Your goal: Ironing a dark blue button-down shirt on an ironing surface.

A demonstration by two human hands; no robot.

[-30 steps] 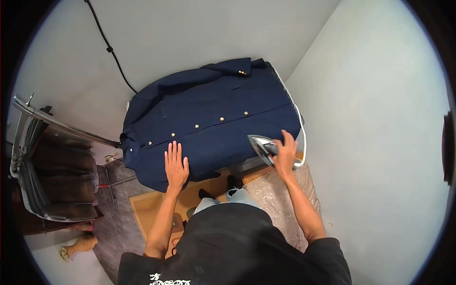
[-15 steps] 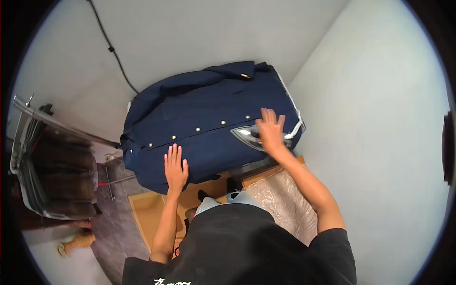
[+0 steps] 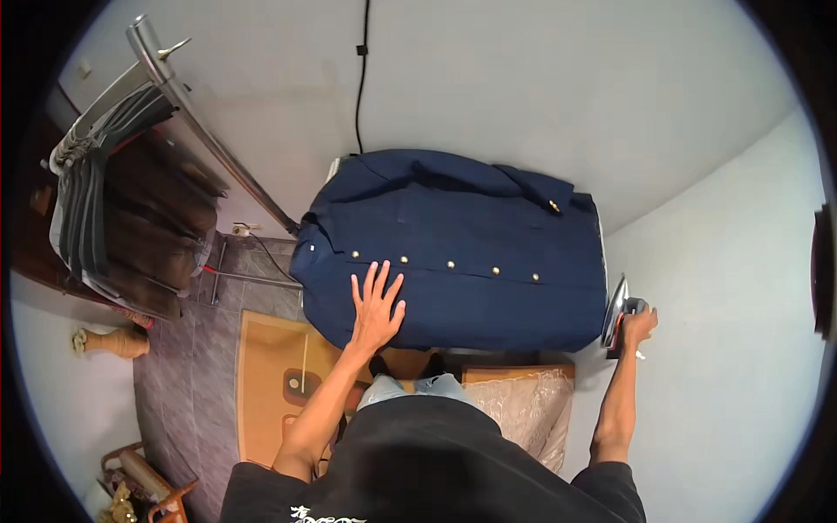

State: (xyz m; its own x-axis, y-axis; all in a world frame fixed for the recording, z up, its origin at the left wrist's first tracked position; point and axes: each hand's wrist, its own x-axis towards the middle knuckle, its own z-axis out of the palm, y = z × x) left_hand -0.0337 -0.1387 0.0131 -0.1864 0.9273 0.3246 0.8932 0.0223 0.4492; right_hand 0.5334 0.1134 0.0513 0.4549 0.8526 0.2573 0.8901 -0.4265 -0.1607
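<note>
A navy blue jacket (image 3: pixel 471 213) with a row of gold buttons lies spread out on an ironing surface, its collar toward the left. My left hand (image 3: pixel 377 309) rests on the lower front of the jacket, fingers spread and holding nothing. Past the jacket's right end, my right hand (image 3: pixel 642 324) is closed around the handle of a clothes iron (image 3: pixel 614 312). The iron is tipped up, its pointed tip upward and its shiny soleplate facing the jacket. What it rests on, if anything, is mostly hidden.
Dark garments (image 3: pixel 144 227) hang on a metal rack (image 3: pixel 214 139) at left. A black cable (image 3: pixel 360 96) runs down the grey back wall. A pale wall (image 3: pixel 724 261) bounds the right side. Lace cloth (image 3: pixel 532 401) covers something near my legs; an orange mat (image 3: pixel 266 375) lies on the floor.
My right hand and the iron have gone from on top of the jacket to beyond its right end, and the iron is now tipped up. My left hand stays on the jacket. The view has shifted.
</note>
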